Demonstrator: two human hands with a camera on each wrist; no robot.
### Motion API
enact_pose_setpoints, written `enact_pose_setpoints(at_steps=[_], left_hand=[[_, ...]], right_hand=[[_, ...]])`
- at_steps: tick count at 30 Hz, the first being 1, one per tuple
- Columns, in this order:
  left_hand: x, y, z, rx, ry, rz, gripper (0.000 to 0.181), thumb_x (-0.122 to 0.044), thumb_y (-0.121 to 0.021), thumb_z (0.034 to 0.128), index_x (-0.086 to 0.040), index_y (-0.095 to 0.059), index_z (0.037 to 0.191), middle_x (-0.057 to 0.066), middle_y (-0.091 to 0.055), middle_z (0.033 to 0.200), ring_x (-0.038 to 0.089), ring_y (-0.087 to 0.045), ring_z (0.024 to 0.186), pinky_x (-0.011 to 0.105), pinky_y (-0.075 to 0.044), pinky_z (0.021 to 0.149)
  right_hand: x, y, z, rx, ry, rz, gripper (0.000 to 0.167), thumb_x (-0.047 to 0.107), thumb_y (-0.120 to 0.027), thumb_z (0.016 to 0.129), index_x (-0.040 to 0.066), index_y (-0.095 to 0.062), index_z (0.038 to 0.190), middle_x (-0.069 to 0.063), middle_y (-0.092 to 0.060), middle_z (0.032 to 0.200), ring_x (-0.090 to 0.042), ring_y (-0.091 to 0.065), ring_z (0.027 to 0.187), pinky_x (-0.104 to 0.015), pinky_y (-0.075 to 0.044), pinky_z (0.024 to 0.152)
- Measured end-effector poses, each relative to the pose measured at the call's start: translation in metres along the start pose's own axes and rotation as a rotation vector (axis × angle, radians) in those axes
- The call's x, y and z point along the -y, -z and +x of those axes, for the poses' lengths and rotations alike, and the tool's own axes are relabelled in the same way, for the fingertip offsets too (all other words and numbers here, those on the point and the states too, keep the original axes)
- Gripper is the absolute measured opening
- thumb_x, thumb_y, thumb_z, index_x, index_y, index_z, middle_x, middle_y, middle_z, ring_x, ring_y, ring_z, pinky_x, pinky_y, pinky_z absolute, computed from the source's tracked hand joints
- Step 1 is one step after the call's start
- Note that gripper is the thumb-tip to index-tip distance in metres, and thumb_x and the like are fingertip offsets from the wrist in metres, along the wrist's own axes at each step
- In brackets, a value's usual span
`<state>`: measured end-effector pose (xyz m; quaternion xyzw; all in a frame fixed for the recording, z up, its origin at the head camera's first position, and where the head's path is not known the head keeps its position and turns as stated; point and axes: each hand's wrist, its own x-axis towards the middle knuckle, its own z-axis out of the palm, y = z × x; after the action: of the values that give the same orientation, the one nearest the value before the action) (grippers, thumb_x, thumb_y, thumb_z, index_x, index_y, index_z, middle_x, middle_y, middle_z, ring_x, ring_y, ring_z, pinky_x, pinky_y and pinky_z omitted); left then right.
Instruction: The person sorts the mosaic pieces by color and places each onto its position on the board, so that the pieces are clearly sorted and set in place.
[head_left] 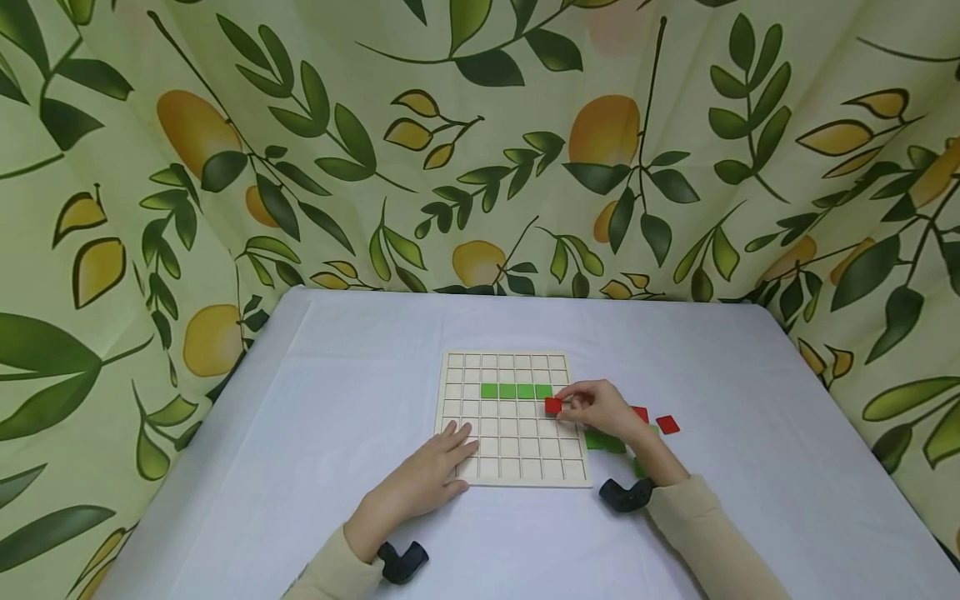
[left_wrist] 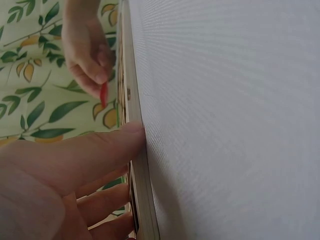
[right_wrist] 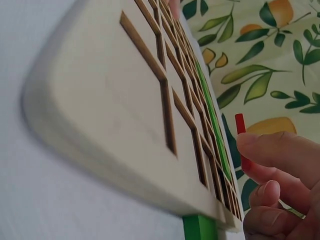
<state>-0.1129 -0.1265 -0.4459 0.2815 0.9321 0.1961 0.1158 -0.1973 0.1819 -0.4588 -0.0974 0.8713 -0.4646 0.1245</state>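
While the left hand rests, fingers straightened, on the board's near left corner, here's the right hand pinching a red tile over the board's right side; four green tiles line up in the board; loose tiles lie right of the board on the table.

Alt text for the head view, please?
Right hand pinches a red square tile above a wooden grid board holding four green tiles in a row; left hand rests on the board's left side. Loose red and green tiles lie to its right.
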Motion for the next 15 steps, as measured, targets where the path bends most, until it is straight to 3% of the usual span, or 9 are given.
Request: enact_pose_setpoints(at_steps=[15], left_hand=[[0.001, 0.004, -0.001, 0.016, -0.014, 0.024, 0.055, -0.022, -0.065, 0.0905, -0.004, -0.049, 0.14, 0.016, -0.037, 0.155, 0.038, -0.031, 0.146, 0.051, -0.032, 0.118]], right_hand=[[0.013, -0.027, 0.001, 0.046, 0.089, 0.06, 0.03, 0.006, -0.076, 0.078, -0.006, -0.068, 0.104, 0.002, -0.045, 0.065, -0.004, -0.041, 0.059, -0.014, -0.034, 0.051]])
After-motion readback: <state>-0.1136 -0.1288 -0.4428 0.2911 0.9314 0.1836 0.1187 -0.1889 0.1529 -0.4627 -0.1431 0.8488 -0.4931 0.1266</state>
